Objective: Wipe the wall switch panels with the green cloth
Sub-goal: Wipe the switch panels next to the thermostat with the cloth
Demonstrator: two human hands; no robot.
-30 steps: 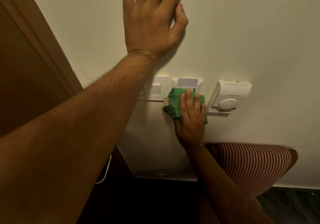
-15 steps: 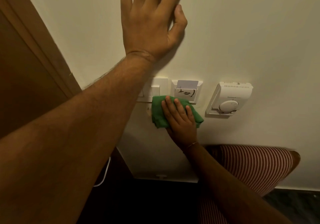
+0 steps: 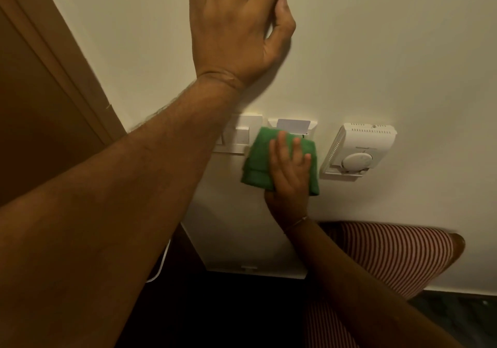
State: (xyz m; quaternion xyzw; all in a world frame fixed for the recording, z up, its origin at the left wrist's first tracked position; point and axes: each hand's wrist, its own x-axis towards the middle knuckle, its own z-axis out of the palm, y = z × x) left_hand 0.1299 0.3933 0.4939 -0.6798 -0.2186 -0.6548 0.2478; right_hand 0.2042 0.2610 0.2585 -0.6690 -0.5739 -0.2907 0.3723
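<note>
My right hand [image 3: 289, 170] presses the folded green cloth [image 3: 256, 163] flat against the wall, over the lower part of the key-card holder panel [image 3: 312, 127]. A white card [image 3: 293, 124] sticks out of that panel's top. Left of it is the white light-switch panel [image 3: 243, 135], partly hidden behind my left forearm. My left hand [image 3: 236, 25] lies flat on the wall above the panels, fingers spread, holding nothing. The cloth's left edge touches the switch panel's right edge.
A white thermostat [image 3: 359, 150] with a round dial is mounted right of the cloth. A brown door frame [image 3: 56, 60] runs along the left. A red-and-white striped trouser leg [image 3: 390, 256] shows below, with a white cable [image 3: 161, 264] near the dark floor.
My right hand has slid the cloth from below the switch panel up and to the right, back over the card holder. My left hand has stayed on the wall.
</note>
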